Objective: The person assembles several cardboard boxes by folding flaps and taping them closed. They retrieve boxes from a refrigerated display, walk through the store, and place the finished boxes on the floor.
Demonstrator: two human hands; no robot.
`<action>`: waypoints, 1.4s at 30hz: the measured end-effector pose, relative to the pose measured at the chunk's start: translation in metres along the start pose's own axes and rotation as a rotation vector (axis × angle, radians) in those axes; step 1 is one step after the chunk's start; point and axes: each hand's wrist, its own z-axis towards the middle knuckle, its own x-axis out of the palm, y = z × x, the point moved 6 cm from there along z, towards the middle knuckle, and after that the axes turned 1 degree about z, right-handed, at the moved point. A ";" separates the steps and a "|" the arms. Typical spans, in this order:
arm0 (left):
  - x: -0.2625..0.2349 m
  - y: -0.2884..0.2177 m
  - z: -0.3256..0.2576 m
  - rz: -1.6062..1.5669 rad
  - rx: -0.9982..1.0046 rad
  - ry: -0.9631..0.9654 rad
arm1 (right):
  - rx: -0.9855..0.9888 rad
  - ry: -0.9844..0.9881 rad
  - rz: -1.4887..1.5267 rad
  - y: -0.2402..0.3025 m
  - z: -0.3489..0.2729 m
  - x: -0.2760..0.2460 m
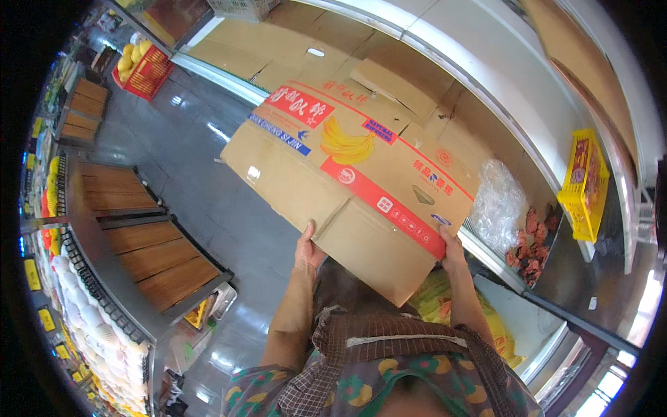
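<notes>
Both my hands hold a large flattened cardboard banana box (361, 184), brown with red and blue bands and a printed bunch of bananas. My left hand (308, 251) grips its near left edge, thumb on top and fingers underneath. On the near right edge, my right hand (451, 247) holds it the same way. The far part of the box reaches over a shelf lined with cardboard sheets (292, 48). Crumpled clear plastic wrap (497, 205) lies just right of the box.
Dark reddish scraps (533, 240) lie beside the plastic. A yellow crate (583, 184) stands at the right, and a yellow bag (497, 320) sits below my right arm. A red basket of yellow fruit (146, 73) is far left. Wooden-topped display stands (163, 260) line the left, across grey floor (208, 149).
</notes>
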 end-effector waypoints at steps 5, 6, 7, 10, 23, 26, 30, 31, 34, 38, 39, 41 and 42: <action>-0.006 -0.042 0.043 0.036 -0.063 -0.230 | 0.558 0.157 -1.186 0.018 0.018 0.017; -0.011 -0.053 0.047 0.049 -0.070 -0.226 | 0.584 0.302 -1.555 0.033 0.035 0.022; -0.018 -0.060 0.050 0.073 -0.099 -0.263 | 0.478 0.286 -1.749 0.050 0.053 0.028; -0.035 -0.079 0.058 0.171 -0.107 -0.257 | -0.244 -0.159 -1.551 0.122 0.113 0.066; -0.037 -0.099 0.060 0.247 0.030 -0.421 | -0.134 0.023 -1.554 0.019 0.219 0.159; -0.024 -0.094 0.063 0.225 0.056 -0.508 | -0.192 -0.003 -1.621 0.016 0.215 0.157; -0.011 -0.090 0.066 0.285 0.109 -0.584 | -0.140 -0.032 -1.553 0.014 0.220 0.156; -0.012 -0.090 0.064 0.309 0.119 -0.659 | -0.039 -0.025 -1.543 0.012 0.223 0.152; -0.003 -0.082 0.068 0.254 0.091 -0.504 | -0.186 0.018 -1.376 0.022 0.232 0.156; -0.004 -0.083 0.057 0.313 0.182 -0.622 | -0.190 0.058 -1.324 0.025 0.240 0.154; -0.004 -0.084 0.054 0.341 0.195 -0.666 | -0.168 0.063 -1.291 0.023 0.241 0.153; -0.002 -0.087 0.048 0.415 0.204 -0.713 | -0.107 0.054 -1.285 0.016 0.241 0.151; -0.001 -0.086 0.048 0.377 0.169 -0.700 | -0.070 0.046 -1.311 0.012 0.241 0.149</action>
